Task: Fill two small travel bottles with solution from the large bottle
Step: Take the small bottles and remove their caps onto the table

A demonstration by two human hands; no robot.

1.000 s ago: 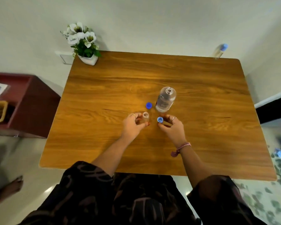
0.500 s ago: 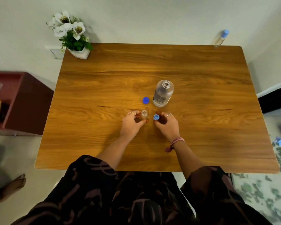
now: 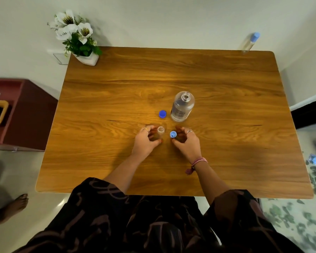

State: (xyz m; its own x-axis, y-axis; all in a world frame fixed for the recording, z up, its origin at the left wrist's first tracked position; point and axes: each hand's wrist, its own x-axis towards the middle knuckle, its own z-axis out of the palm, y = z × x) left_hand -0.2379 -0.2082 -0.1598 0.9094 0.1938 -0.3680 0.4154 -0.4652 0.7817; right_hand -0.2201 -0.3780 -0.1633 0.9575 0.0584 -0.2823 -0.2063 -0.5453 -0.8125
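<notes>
Wood table (image 3: pixel 226 143); big bottle (image 3: pixel 182 106) uncapped, its blue cap (image 3: pixel 162 114) beside it; my left hand (image 3: pixel 144 141) curls round an open small bottle (image 3: pixel 160 131); right hand (image 3: pixel 187 143) curls round a capped one (image 3: pixel 173 134); I judge neither filled; pouring remains.

No legible text anywhere. Large clear bottle (image 3: pixel 182 106) carries label patch on side, print too small and blurred to read. Small travel bottle (image 3: pixel 160 132), blue caps, far-corner bottle (image 3: pixel 249 42): no readable marks, brands, numbers.
</notes>
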